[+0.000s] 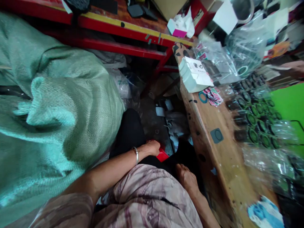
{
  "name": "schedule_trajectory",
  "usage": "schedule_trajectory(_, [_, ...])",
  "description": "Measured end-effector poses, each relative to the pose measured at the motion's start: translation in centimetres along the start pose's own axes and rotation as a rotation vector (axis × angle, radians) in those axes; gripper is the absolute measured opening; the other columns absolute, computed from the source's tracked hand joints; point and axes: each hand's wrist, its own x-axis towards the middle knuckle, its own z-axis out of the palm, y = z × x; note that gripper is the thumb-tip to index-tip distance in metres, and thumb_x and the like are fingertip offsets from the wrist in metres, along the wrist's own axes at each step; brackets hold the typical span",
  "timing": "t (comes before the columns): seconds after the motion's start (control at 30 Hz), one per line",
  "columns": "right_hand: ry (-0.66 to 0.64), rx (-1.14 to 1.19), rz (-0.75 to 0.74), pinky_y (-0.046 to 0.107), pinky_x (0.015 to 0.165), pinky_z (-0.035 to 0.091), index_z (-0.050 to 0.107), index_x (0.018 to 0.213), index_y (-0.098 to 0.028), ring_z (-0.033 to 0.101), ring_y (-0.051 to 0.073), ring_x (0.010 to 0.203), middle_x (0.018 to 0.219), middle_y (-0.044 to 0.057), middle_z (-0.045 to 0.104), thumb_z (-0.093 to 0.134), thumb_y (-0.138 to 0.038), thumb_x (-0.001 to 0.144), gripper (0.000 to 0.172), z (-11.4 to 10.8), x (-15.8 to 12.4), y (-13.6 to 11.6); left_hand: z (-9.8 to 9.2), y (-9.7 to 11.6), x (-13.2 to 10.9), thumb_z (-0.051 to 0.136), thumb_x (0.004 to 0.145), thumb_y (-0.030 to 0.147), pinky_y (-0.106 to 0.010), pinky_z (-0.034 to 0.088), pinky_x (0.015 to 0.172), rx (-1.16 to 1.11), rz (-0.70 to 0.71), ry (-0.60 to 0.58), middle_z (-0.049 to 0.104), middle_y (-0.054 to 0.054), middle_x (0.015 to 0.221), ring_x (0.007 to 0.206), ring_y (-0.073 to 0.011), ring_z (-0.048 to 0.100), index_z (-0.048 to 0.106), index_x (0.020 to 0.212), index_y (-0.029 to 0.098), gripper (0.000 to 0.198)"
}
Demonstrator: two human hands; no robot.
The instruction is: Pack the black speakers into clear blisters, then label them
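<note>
**Left hand curled over a red object [163, 155] at the lap**

On my feed the largest thing is a bulging green woven sack [92, 95], filling the left side. The wooden bench [206, 123] runs down the right, and a red-framed table [133, 47] crosses the top. A white box [196, 72] stands on the bench's far end.

I see the left hand [152, 148] palm down between the dark-clad legs, fingers closed around the red object, though their tips are hidden from me. The right hand [185, 175] lies by the other thigh, fingers loosely bent; I cannot tell whether it grips anything.

The red object sits low between the legs, partly covered by the left hand. Its visible part slants from beneath the knuckles down toward the right hand. Too much is covered for me to tell its true long axis.
</note>
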Motion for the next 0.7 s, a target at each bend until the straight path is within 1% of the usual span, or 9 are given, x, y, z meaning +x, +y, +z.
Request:
schedule_trajectory(0.13, [0.002,0.057,0.026,0.023,0.062,0.036,0.055,0.092,-0.018,0.057,0.016,0.087,0.095,0.008,0.060,0.035,-0.010,0.086,0.023,0.6,0.3,0.3,0.3,-0.1,0.7,0.055,0.086,0.034,-0.039,0.051,0.080,0.031,0.012,-0.026,0.061,-0.007,0.107,0.095,-0.0195,0.060,0.057,0.106,0.015,0.028])
schedule_trajectory(0.27, [0.016,0.110,0.074,0.022,0.063,0.036,0.055,0.094,-0.020,0.056,0.015,0.089,0.095,0.007,0.060,0.031,-0.015,0.090,0.025,0.5,0.2,-0.2,0.4,-0.7,0.9,0.055,0.086,0.034,-0.039,0.052,0.080,0.066,0.030,-0.018,0.060,-0.007,0.107,0.095,-0.0194,0.060,0.057,0.107,0.015,0.029])
schedule_trajectory(0.4, [-0.009,0.108,0.056,0.022,0.063,0.036,0.056,0.092,-0.019,0.056,0.016,0.088,0.096,0.007,0.060,0.037,-0.011,0.085,0.022,0.1,-0.5,-0.8,0.5,-0.6,0.8,0.055,0.086,0.035,-0.039,0.051,0.080,0.064,0.048,0.009,0.060,-0.007,0.107,0.095,-0.0194,0.060,0.057,0.106,0.015,0.028])
schedule_trajectory(0.47, [-0.019,0.112,0.047,0.022,0.064,0.036,0.056,0.091,-0.019,0.056,0.016,0.087,0.095,0.007,0.060,0.039,-0.011,0.084,0.020,0.2,-1.1,-0.7,0.7,-0.3,0.9,0.055,0.086,0.034,-0.039,0.051,0.080,0.058,0.056,0.010,0.061,-0.007,0.106,0.094,-0.0192,0.060,0.058,0.106,0.015,0.028])
schedule_trajectory(0.57, [-0.017,0.140,0.059,0.022,0.063,0.036,0.056,0.091,-0.019,0.056,0.015,0.085,0.094,0.007,0.059,0.038,-0.016,0.085,0.019,0.7,-1.7,-0.4,1.0,0.1,1.1,0.055,0.086,0.034,-0.038,0.052,0.079,0.059,0.057,0.005,0.061,-0.007,0.106,0.093,-0.0190,0.060,0.057,0.106,0.015,0.028])
schedule_trajectory(0.7, [0.000,0.194,0.098,0.022,0.062,0.035,0.055,0.091,-0.020,0.055,0.015,0.086,0.093,0.006,0.058,0.036,-0.017,0.086,0.021,1.5,-1.8,-0.1,1.5,0.0,1.5,0.055,0.086,0.035,-0.039,0.052,0.080,0.094,0.056,0.000,0.061,-0.007,0.106,0.094,-0.0191,0.060,0.057,0.106,0.015,0.028])
